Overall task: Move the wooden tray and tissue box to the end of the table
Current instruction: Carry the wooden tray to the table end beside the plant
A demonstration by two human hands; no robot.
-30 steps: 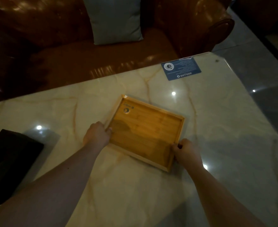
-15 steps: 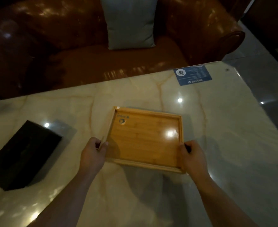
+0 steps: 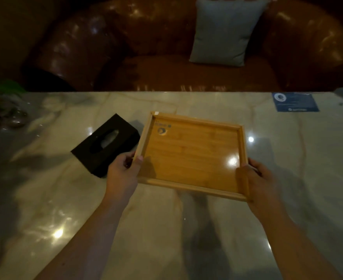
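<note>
An empty wooden tray [image 3: 190, 150] with a low rim is held over the marble table [image 3: 186, 229], its shadow falling on the surface below. My left hand [image 3: 123, 174] grips the tray's left rim near the front corner, thumb inside. My right hand [image 3: 256, 180] grips the right front corner. A black tissue box [image 3: 106, 145] with a tissue showing in its slot lies on the table just left of the tray, close to my left hand.
A brown leather sofa [image 3: 166, 47] with a grey cushion [image 3: 225, 31] runs along the far edge of the table. A blue card [image 3: 295, 102] lies at the far right of the table. Glassware and green leaves [image 3: 3, 106] stand at the far left.
Both hands have lifted the tray off the table and carried it left, toward the tissue box. The view has swung left, so the box now sits beside the tray.
</note>
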